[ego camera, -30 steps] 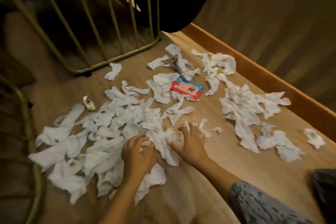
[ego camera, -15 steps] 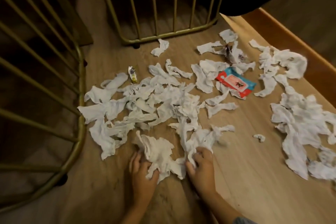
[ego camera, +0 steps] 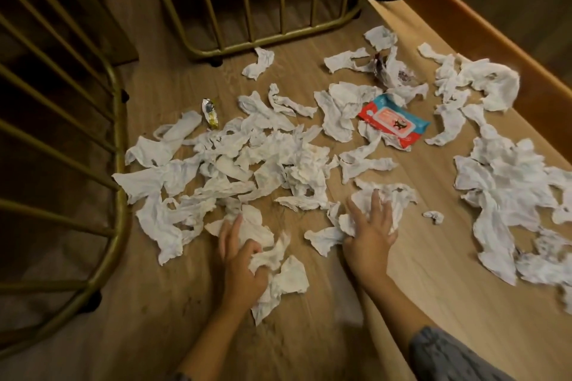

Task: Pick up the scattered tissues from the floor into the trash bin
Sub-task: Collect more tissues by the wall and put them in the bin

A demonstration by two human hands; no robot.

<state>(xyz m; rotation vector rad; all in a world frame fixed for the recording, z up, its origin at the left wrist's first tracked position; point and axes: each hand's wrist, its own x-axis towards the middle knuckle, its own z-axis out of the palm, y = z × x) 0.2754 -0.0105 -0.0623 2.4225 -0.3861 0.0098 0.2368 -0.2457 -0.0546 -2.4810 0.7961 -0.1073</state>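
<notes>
A person is kneeling over a wooden floor (ego camera: 433, 257) strewn with torn white tissues (ego camera: 278, 161). The left hand (ego camera: 241, 260) is curling shut around a crumpled tissue (ego camera: 269, 257), fingers bunching it. The right hand (ego camera: 370, 232) is lying spread flat, fingers open, pressing on another clump (ego camera: 387, 195) without gripping it. The main heap is lying just beyond both hands, its long axis running left to right, nearer the left hand; a second band (ego camera: 507, 182) is trailing near to far at the right. No trash bin is in view. A red wipes packet (ego camera: 393, 122) is lying farther off.
</notes>
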